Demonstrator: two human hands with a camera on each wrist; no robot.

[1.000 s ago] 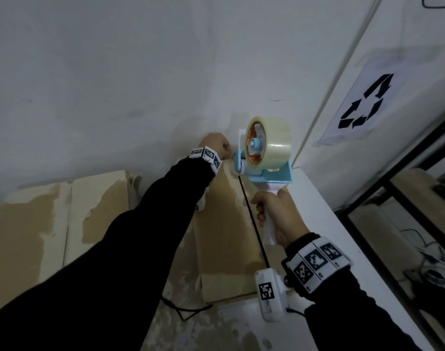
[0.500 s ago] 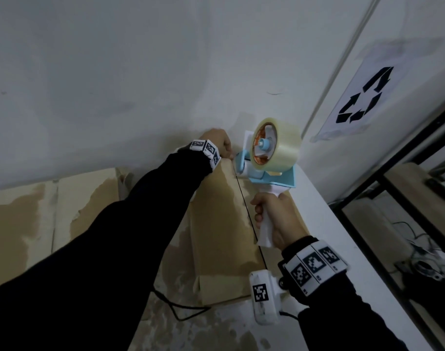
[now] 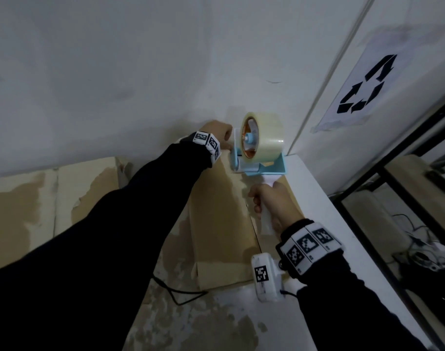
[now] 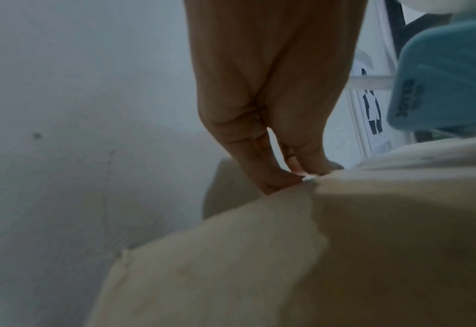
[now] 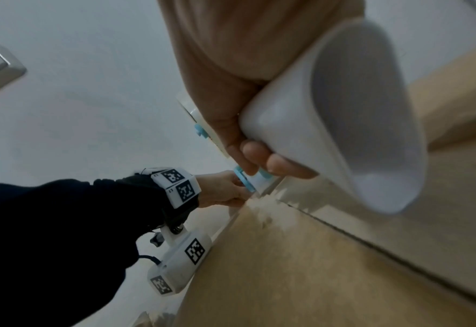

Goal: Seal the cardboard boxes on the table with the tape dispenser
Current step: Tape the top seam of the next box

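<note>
A brown cardboard box (image 3: 221,211) lies on the white table (image 3: 317,198), with a dark seam running down its closed top flaps. A blue tape dispenser (image 3: 260,168) with a clear tape roll (image 3: 265,140) stands at the box's far edge, by the wall. My right hand (image 3: 264,203) grips its white handle (image 5: 343,121). My left hand (image 3: 226,140) is at the far edge, just left of the dispenser's front. In the left wrist view its fingertips (image 4: 276,179) pinch a small shiny tape end against the box's edge (image 4: 343,199). The blue dispenser body (image 4: 441,88) sits right beside them.
A second cardboard box (image 3: 51,198) with torn patches lies to the left against the wall. A black cable (image 3: 180,292) trails over the table in front of the box. A recycling sign (image 3: 360,89) hangs on the right wall, and a black frame (image 3: 393,160) stands past the table's right edge.
Both hands and the dispenser stay at the box's far edge. The dispenser has tilted slightly and the head view has shifted a little.
</note>
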